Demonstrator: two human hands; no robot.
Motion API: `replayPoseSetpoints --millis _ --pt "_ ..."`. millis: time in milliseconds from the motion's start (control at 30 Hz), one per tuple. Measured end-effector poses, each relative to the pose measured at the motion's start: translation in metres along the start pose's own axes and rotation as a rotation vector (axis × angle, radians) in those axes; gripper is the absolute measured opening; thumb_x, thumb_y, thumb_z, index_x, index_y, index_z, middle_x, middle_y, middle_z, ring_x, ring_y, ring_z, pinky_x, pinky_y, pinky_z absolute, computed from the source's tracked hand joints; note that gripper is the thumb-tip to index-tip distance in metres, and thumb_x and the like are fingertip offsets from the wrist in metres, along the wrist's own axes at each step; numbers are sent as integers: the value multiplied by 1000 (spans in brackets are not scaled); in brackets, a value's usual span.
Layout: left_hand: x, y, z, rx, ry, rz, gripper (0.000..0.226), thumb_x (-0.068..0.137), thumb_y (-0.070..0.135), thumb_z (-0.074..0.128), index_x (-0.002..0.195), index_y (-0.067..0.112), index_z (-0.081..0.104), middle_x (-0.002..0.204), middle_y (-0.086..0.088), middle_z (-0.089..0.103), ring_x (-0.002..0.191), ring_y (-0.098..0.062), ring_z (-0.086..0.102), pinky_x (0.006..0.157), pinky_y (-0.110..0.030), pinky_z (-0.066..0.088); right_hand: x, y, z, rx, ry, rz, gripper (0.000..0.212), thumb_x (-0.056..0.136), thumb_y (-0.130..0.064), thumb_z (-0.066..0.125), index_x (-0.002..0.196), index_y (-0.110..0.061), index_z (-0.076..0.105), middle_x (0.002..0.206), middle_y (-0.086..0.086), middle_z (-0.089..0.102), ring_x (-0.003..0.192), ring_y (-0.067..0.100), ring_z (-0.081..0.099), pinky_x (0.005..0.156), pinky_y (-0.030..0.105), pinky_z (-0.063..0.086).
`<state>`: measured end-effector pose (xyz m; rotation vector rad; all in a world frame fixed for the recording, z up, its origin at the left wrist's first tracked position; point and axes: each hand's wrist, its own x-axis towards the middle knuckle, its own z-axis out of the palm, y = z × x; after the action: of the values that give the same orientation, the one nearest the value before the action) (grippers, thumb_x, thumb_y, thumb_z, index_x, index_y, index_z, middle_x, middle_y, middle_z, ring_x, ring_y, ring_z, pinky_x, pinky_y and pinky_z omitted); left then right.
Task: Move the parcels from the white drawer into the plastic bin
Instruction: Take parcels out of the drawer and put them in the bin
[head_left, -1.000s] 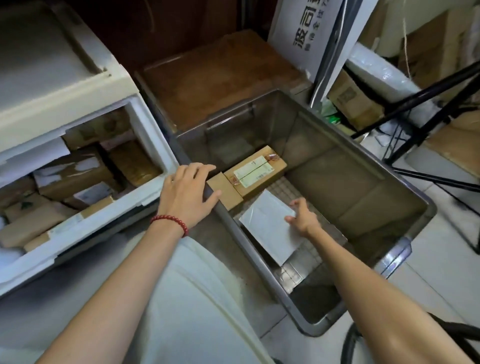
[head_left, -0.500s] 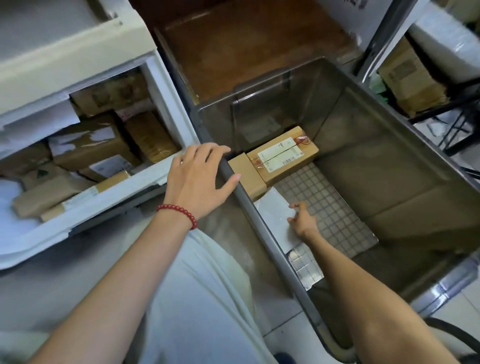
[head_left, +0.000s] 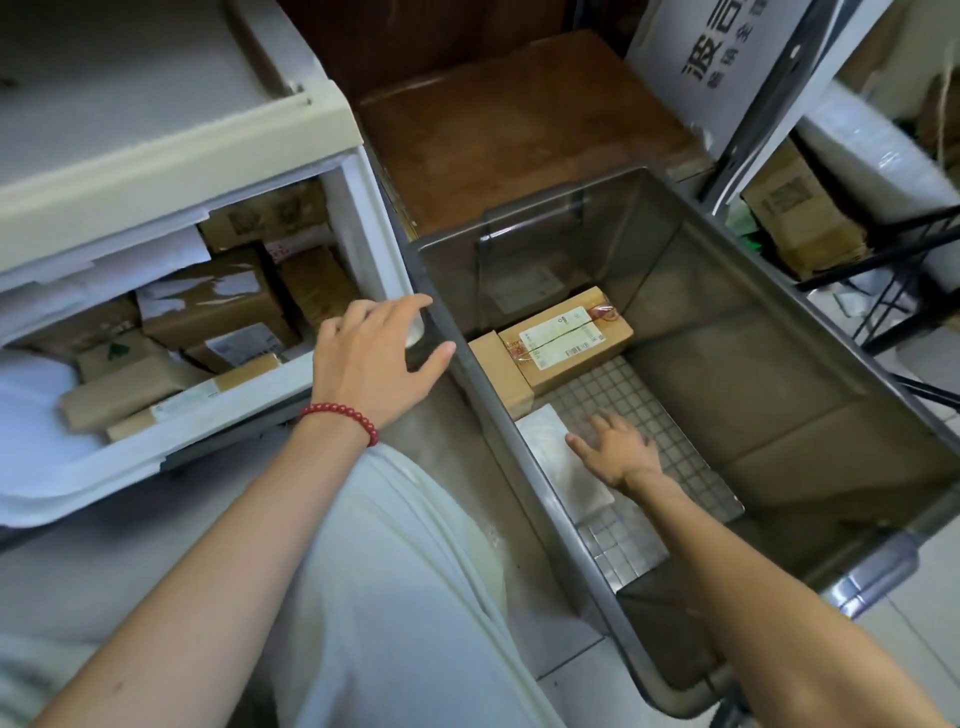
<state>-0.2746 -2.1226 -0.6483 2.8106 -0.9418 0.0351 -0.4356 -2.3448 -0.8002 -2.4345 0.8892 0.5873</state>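
Grey translucent plastic bin (head_left: 779, 395) holds three parcels: two brown cardboard boxes (head_left: 571, 358) and one flat white packet (head_left: 548, 447) beneath the spread, empty right hand (head_left: 618, 452). Left hand (head_left: 369, 358) hovers loose-fingered beside the white drawer (head_left: 249, 405) — several brown parcels (head_left: 208, 306) inside — over pale floor tiles (head_left: 924, 623).

Place: a cramped storeroom or parcel back room; goods stand on the floor and crowd against one another
Drawer: the white drawer (head_left: 371, 223) is pulled out and crammed with brown cardboard parcels (head_left: 208, 306); several bear printed shipping labels; they lie at all angles
Bin: a grey see-through plastic bin (head_left: 753, 374) stands on the floor just beside the drawer; a taped carton with a barcode label (head_left: 563, 340) lies inside
Clutter: more cardboard boxes (head_left: 800, 218) and a white wrapped bundle (head_left: 872, 150) sit at the far right by a black metal frame (head_left: 883, 249); a white board printed with Chinese characters (head_left: 711, 67) leans above the bin
Floor: pale tiles (head_left: 930, 623); a worn brown wooden top (head_left: 519, 130) lies behind the bin
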Motion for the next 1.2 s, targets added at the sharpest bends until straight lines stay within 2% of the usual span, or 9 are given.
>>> replayPoseSetpoints --millis 133,267,433,667,767,1000,1200 --pt "-17 -32 -17 17 2 -130 52 90 57 47 133 28 46 133 -1 55 124 -27 45 95 -44 38 -12 -26 -43 0 165 -55 60 96 -56 38 148 -26 32 157 3 28 143 27 25 116 51 22" --pt "-48 -62 -26 63 -24 -212 55 89 58 45 135 27 45 133 -2 55 124 -28 45 94 -44 39 -27 -70 -65 20 258 -110 62 95 -60 38 146 -25 37 154 3 33 140 29 31 113 50 27" --pt "-81 -99 -35 59 -24 -310 54 89 59 45 134 29 46 132 -1 56 122 -28 46 91 -41 38 -53 -142 -79 114 369 -334 56 92 -62 42 137 -28 48 145 -1 45 132 23 41 104 42 39" --pt "-114 -153 -47 20 -17 -437 52 88 57 49 132 29 47 132 -2 55 119 -30 48 89 -41 41 -88 -241 -73 116 309 -609 53 92 -58 48 134 -25 50 143 1 46 132 23 39 104 45 40" --pt "-118 -171 -49 -8 -25 -503 52 89 54 50 134 28 46 136 -4 51 123 -31 44 91 -43 38 -90 -274 -58 78 268 -674 53 92 -55 51 136 -24 49 141 4 48 130 24 41 103 42 40" --pt "-118 -216 -36 13 -105 -587 56 90 53 48 139 26 39 139 -7 48 123 -32 44 93 -42 38 -67 -313 -9 -45 150 -599 60 91 -55 52 141 -22 42 143 8 45 131 29 40 104 44 37" --pt "-108 -245 -18 -42 -141 -639 60 91 49 52 142 22 35 139 -11 45 122 -33 45 91 -42 41 -37 -347 7 -99 124 -600 62 92 -54 50 145 -24 36 145 7 43 133 30 37 103 44 35"
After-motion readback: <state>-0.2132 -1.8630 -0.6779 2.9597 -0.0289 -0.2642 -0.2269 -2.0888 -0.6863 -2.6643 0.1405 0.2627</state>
